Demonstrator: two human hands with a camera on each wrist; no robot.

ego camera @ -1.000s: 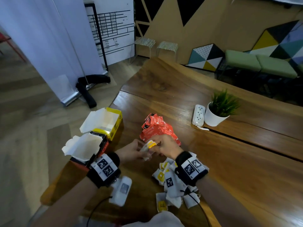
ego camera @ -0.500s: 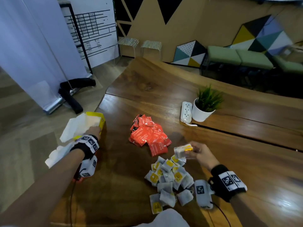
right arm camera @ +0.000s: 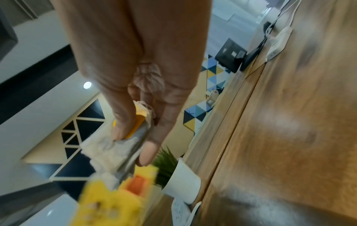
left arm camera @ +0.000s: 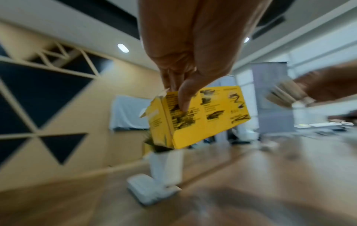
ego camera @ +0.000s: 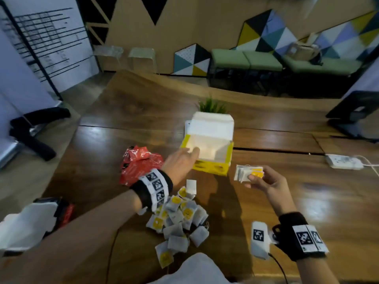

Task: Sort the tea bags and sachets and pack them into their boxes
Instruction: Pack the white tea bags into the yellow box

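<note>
An open yellow box (ego camera: 211,154) (left arm camera: 201,116) with a white flap raised is held above the table in my left hand (ego camera: 182,160), thumb on its outer side, fingers inside the rim. My right hand (ego camera: 264,181) pinches a small stack of white tea bags (ego camera: 246,173) (right arm camera: 114,151) with yellow tags, just right of the box. A heap of loose yellow-tagged tea bags (ego camera: 180,220) lies near me on the table. Red sachets (ego camera: 139,162) are piled left of the box. A second open box (ego camera: 37,218), red and black with white flaps, stands at the near left table edge.
A small potted plant (ego camera: 211,105) (right arm camera: 181,172) stands behind the yellow box, a white power strip (left arm camera: 152,189) next to it. Another power strip (ego camera: 342,161) with a cable lies at the right. A black stand (ego camera: 356,113) sits far right on the wooden table (ego camera: 307,193).
My left hand took the yellow box from the left table edge and carried it to the middle, in front of the plant. My right hand kept its stack of tea bags.
</note>
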